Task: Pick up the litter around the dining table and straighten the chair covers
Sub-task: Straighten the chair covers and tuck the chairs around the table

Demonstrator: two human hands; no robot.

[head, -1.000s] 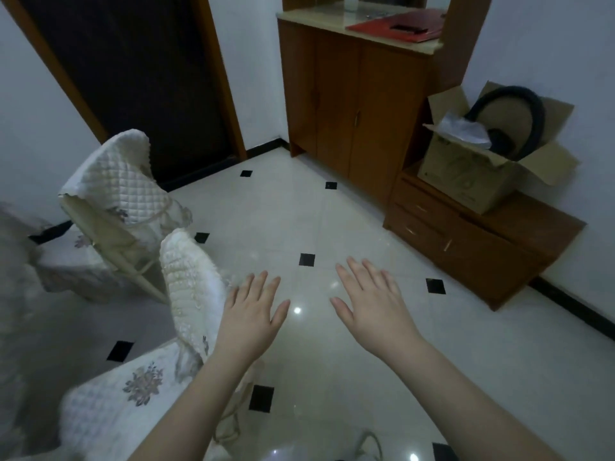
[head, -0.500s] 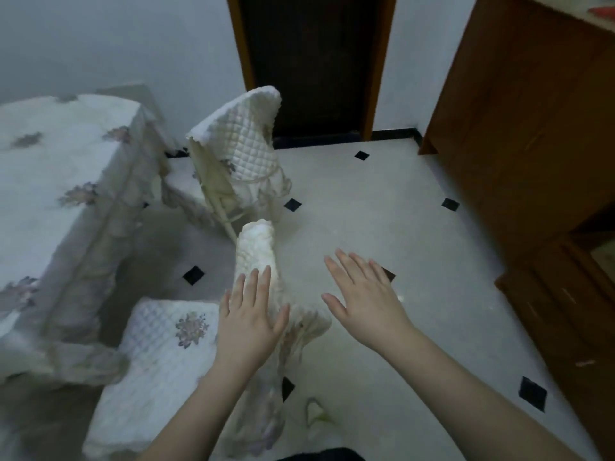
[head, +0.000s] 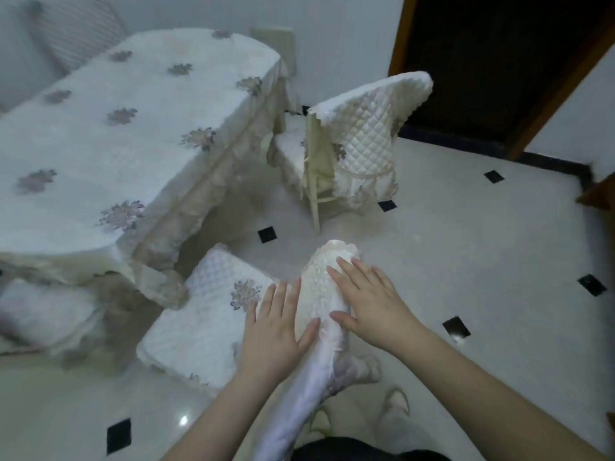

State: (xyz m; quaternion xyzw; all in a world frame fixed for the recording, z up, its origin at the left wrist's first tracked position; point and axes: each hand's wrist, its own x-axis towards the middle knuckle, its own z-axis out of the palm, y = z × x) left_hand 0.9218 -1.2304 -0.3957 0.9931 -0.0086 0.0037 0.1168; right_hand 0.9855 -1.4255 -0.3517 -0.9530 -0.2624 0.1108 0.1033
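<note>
Floor point(head: 466, 261): pale glossy tiles with small black diamond insets, filling the right and lower frame. Table point(head: 100, 134): upper left, draped to near the floor in a white cloth with grey floral motifs. Door point(head: 492, 61): dark, wood-framed, upper right.

Far chair point(head: 359, 141): centre top, just beside the table's end. Its quilted back cover sits skewed, and the bare cream frame shows on the left side.

Near chair point(head: 213, 321): lower centre, seat tucked toward the table, quilted seat cover bearing one floral motif. Its back cover point(head: 319, 294) runs from centre frame down toward the bottom edge, lace-edged at the top.

Left hand point(head: 276, 331): fingers straight and apart, palm down, laid against the left side of the back cover; clamped on nothing. Right hand point(head: 369, 304): fingers straight and spread, resting flat on the cover's right side near its top; likewise gripping nothing.

No litter can be made out on the floor.
</note>
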